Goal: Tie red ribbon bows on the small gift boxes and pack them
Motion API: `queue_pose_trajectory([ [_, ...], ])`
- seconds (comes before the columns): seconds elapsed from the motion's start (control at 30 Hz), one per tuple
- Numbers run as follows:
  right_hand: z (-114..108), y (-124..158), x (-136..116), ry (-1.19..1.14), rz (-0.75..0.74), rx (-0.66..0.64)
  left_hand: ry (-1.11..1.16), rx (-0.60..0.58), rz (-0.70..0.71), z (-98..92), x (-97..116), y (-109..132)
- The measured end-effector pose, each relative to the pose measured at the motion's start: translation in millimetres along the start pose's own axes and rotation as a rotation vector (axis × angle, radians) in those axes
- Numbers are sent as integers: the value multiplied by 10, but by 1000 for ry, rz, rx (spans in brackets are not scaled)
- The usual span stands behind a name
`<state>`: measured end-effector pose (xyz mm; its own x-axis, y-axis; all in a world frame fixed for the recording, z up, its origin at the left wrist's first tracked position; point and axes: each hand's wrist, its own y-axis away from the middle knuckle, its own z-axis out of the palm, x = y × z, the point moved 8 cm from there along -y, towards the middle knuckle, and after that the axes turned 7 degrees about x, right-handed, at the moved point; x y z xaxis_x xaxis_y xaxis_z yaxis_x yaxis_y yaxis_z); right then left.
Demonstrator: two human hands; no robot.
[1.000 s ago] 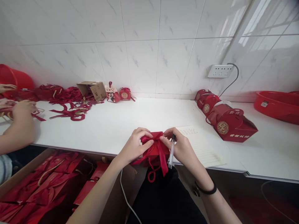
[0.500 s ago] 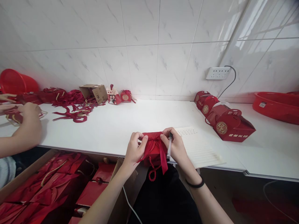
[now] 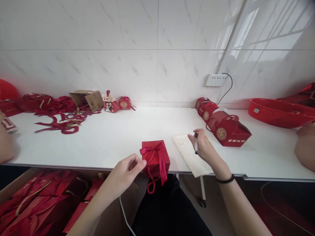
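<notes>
A small red gift box point(image 3: 162, 160) with a tied ribbon bow point(image 3: 153, 149) sits at the table's front edge. One ribbon tail and a twisted red cord point(image 3: 151, 187) hang down its front. My left hand point(image 3: 129, 168) is closed at the box's left edge, its thumb touching there; the curled fingertips are partly hidden. To the right, my right hand point(image 3: 202, 144) grips a pen point(image 3: 196, 144), pointing downward. The pen is over a lined sheet of paper point(image 3: 190, 159) bearing handwriting at its top.
Finished red boxes point(image 3: 230, 131) stand in a row at right, near a red basin point(image 3: 283, 114). Loose ribbons point(image 3: 66, 123) and a cardboard carton point(image 3: 94, 100) lie at left. A crate of red boxes point(image 3: 36, 200) is below. Other people's arms point(image 3: 306, 147) show at both edges.
My right hand has left the gift box and moved right over the paper, still holding the pen. My left hand has stayed at the box. Another person's arm now shows at right.
</notes>
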<state>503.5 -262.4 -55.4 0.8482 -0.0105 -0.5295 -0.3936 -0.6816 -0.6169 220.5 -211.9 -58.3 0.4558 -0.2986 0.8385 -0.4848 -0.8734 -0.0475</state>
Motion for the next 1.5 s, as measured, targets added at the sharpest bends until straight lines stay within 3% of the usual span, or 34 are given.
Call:
queue_pose_trajectory([
  [0.13, 21, -46, 398, 284, -174, -93, -5, -43, -57, 68, -100, 42],
  [0.23, 124, -11, 470, 314, -201, -185, 89, -77, -57, 133, -157, 42],
  [0.33, 277, 18, 280, 239, -236, -227, 157, -103, -58, 167, -183, 70],
  [0.47, 557, 15, -75, 153, -319, -311, 193, -49, -58, 128, -154, 124],
  [0.53, 578, -9, -205, 141, -307, -299, 209, -39, -54, 116, -131, 142],
  [0.67, 224, 86, -508, 33, -136, -133, 258, -72, -63, 131, -154, 145],
  [0.73, 129, 301, -658, -46, 24, -215, 289, -72, -47, 136, -168, 126],
  [0.8, 187, 591, -851, -130, 103, -419, 317, -58, -34, 140, -179, 100],
  [0.87, 268, 811, -971, -204, 163, -534, 351, -51, -36, 157, -189, 76],
  [1.07, 551, 928, -873, -557, 358, -620, 537, -40, -95, 197, -249, 20],
  [1.17, 546, 837, -743, -788, 489, -557, 787, -18, -162, 199, -297, -23],
  [1.37, 419, 599, -384, -1146, 829, -235, 1079, 70, -295, 170, -403, -150],
  [1.5, 268, 388, -53, -1223, 888, -10, 1226, 316, -431, -83, -658, -234],
])
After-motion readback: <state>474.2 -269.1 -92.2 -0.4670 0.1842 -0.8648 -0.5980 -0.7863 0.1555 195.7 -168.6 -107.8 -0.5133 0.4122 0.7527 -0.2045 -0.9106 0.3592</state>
